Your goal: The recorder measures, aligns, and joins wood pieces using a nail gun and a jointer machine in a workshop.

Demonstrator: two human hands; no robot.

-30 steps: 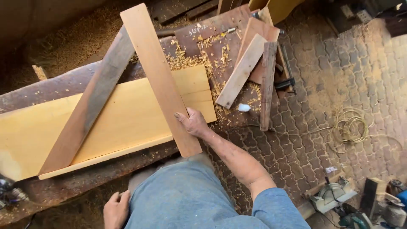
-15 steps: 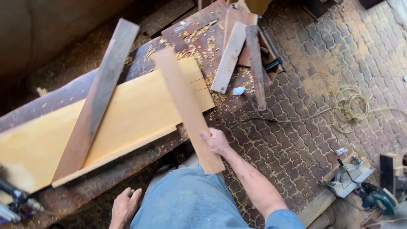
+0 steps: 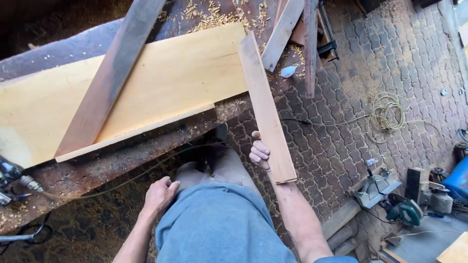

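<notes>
At frame centre, right hand [image 3: 260, 153] clasps the narrow plank [image 3: 265, 104] near its lower end, fingers wrapped over the left edge. Plank's long axis runs 11 to 5 o'clock, its far end over the wide yellow board [image 3: 146, 83]. Left hand [image 3: 158, 194], empty and loosely curled, sits at 8 o'clock, well apart.

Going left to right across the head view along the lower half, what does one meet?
Dark power tool at the bench edge → left hand → right hand gripping the narrow reddish wooden plank → grey bench machine on the paved floor → green circular saw → blue container.
</notes>
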